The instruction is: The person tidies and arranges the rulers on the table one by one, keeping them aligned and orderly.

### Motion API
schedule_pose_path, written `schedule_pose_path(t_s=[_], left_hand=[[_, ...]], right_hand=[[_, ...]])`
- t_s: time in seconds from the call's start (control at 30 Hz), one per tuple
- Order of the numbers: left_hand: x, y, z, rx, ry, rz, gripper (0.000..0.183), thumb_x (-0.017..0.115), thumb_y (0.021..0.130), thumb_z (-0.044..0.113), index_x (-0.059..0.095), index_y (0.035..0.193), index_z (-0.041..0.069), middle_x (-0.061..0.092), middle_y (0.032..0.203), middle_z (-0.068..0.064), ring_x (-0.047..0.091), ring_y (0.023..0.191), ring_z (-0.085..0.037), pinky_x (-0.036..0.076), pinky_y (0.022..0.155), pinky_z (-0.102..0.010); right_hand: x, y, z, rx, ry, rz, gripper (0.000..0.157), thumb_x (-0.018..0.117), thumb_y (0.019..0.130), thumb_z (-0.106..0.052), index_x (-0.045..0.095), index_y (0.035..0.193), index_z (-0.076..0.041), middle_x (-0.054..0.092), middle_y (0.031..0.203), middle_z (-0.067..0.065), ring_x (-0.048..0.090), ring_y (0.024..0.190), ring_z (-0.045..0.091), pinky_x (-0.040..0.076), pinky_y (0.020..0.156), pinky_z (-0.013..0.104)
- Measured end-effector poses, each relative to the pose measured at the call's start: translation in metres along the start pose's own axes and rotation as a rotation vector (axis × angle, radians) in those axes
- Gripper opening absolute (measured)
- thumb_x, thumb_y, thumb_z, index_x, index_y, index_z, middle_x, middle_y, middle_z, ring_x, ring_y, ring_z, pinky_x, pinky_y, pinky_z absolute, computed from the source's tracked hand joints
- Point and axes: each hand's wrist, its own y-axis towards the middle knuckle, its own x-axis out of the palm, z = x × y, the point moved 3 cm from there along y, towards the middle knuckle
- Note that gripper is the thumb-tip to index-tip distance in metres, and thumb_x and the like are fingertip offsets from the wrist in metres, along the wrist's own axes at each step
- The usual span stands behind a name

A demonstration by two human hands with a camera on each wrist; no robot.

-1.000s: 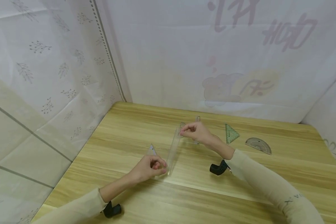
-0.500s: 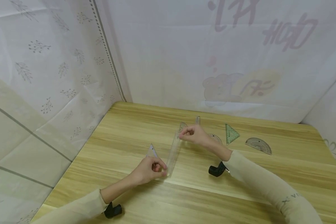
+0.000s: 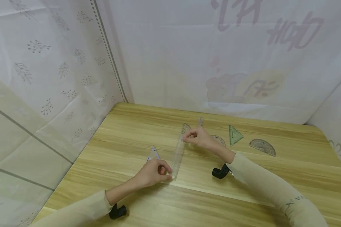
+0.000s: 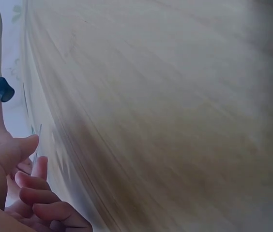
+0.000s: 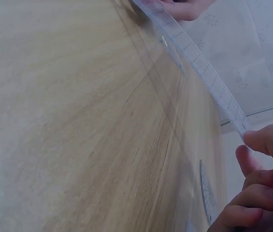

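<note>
A clear ruler [image 3: 177, 157] slants between both hands, held above the wooden table, its printed scale readable as marks in the right wrist view [image 5: 206, 72]. At its near end my left hand [image 3: 152, 172] pinches it between thumb and forefinger. My right hand [image 3: 198, 137] pinches the far end the same way; its other fingers [image 5: 257, 195] are curled. Close behind the left hand lies a clear set square [image 3: 153, 153], partly hidden. A protractor scale [image 3: 186, 128] shows just beyond the ruler's far end.
Behind the right hand lie a small ruler [image 3: 201, 121] and a clear protractor [image 3: 218, 140], both partly covered. Farther right are a green set square [image 3: 235, 136] and a grey protractor [image 3: 262, 147]. Patterned curtains [image 3: 170, 63] border the table [image 3: 287, 176].
The right hand has come slightly down and nearer, uncovering more of the clear protractor. The left hand has shifted a little right, and the ruler's near end with it.
</note>
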Motion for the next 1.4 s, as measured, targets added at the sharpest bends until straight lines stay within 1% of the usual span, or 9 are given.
schedule_pose_path(t_s=[0.13, 0.2, 0.37, 0.47, 0.57, 0.63, 0.8, 1.1, 1.4], left_hand=[[0.004, 0.003, 0.004, 0.010, 0.026, -0.001, 0.015, 0.085, 0.085, 0.012, 0.073, 0.091, 0.008, 0.052, 0.067, 0.007, 0.045, 0.059, -0.005, 0.042, 0.058, -0.022], [0.006, 0.005, 0.006, 0.008, 0.037, -0.001, 0.015, 0.086, 0.084, 0.013, 0.073, 0.090, 0.009, 0.052, 0.066, 0.007, 0.045, 0.058, -0.004, 0.041, 0.057, -0.022], [0.010, 0.007, 0.009, 0.000, 0.068, -0.003, 0.015, 0.086, 0.084, 0.015, 0.072, 0.088, 0.011, 0.052, 0.065, 0.008, 0.044, 0.057, -0.004, 0.040, 0.057, -0.023], [0.012, 0.008, 0.011, -0.005, 0.091, -0.004, 0.015, 0.087, 0.083, 0.017, 0.072, 0.087, 0.014, 0.052, 0.064, 0.009, 0.043, 0.055, -0.003, 0.039, 0.056, -0.023], [0.013, 0.008, 0.012, -0.001, 0.110, 0.001, 0.016, 0.087, 0.083, 0.017, 0.072, 0.086, 0.014, 0.052, 0.063, 0.010, 0.043, 0.054, -0.003, 0.038, 0.055, -0.022], [0.014, 0.007, 0.012, 0.006, 0.114, 0.004, 0.017, 0.088, 0.082, 0.018, 0.072, 0.085, 0.014, 0.052, 0.063, 0.010, 0.044, 0.054, -0.003, 0.039, 0.055, -0.023], [0.017, 0.006, 0.013, 0.015, 0.108, -0.002, 0.019, 0.089, 0.081, 0.019, 0.072, 0.086, 0.012, 0.052, 0.064, 0.010, 0.044, 0.055, -0.003, 0.040, 0.056, -0.023], [0.019, 0.006, 0.016, 0.029, 0.108, -0.003, 0.019, 0.089, 0.081, 0.018, 0.072, 0.086, 0.011, 0.052, 0.063, 0.010, 0.044, 0.055, -0.003, 0.042, 0.058, -0.024], [0.021, 0.007, 0.015, 0.035, 0.087, -0.003, 0.019, 0.088, 0.082, 0.018, 0.073, 0.088, 0.010, 0.053, 0.064, 0.009, 0.046, 0.055, -0.003, 0.042, 0.056, -0.022]], right_hand=[[-0.003, -0.002, 0.000, -0.007, -0.033, -0.003, 0.010, 0.074, 0.095, -0.014, 0.077, 0.093, -0.004, 0.066, 0.094, 0.005, 0.042, 0.064, 0.015, 0.036, 0.056, 0.026], [-0.004, -0.003, 0.001, -0.002, -0.034, -0.006, 0.011, 0.074, 0.095, -0.014, 0.077, 0.095, -0.003, 0.063, 0.086, 0.005, 0.040, 0.061, 0.014, 0.035, 0.055, 0.026], [-0.006, -0.006, 0.004, 0.059, -0.035, -0.008, 0.012, 0.074, 0.096, -0.015, 0.078, 0.096, -0.004, 0.055, 0.068, 0.002, 0.037, 0.056, 0.012, 0.033, 0.052, 0.025], [-0.006, -0.008, 0.004, 0.069, -0.055, -0.006, 0.011, 0.074, 0.095, -0.015, 0.078, 0.096, -0.004, 0.059, 0.072, 0.001, 0.040, 0.059, 0.012, 0.035, 0.054, 0.026], [-0.006, -0.009, 0.005, 0.040, -0.083, -0.007, 0.011, 0.074, 0.095, -0.014, 0.078, 0.095, -0.003, 0.066, 0.081, 0.002, 0.043, 0.064, 0.013, 0.036, 0.056, 0.026], [-0.005, -0.009, 0.006, 0.025, -0.090, -0.009, 0.011, 0.074, 0.095, -0.013, 0.078, 0.095, -0.002, 0.067, 0.082, 0.002, 0.043, 0.064, 0.012, 0.036, 0.056, 0.026], [-0.004, -0.010, 0.008, 0.028, -0.087, -0.015, 0.011, 0.074, 0.095, -0.012, 0.077, 0.094, -0.002, 0.065, 0.076, 0.003, 0.040, 0.058, 0.010, 0.032, 0.052, 0.024], [-0.004, -0.015, 0.011, 0.087, -0.106, -0.009, 0.010, 0.075, 0.094, -0.014, 0.077, 0.091, -0.004, 0.063, 0.070, 0.003, 0.042, 0.057, 0.010, 0.033, 0.051, 0.023], [-0.005, -0.016, 0.009, 0.074, -0.127, -0.014, 0.009, 0.075, 0.093, -0.011, 0.077, 0.091, -0.002, 0.061, 0.068, 0.002, 0.043, 0.056, 0.009, 0.035, 0.051, 0.023]])
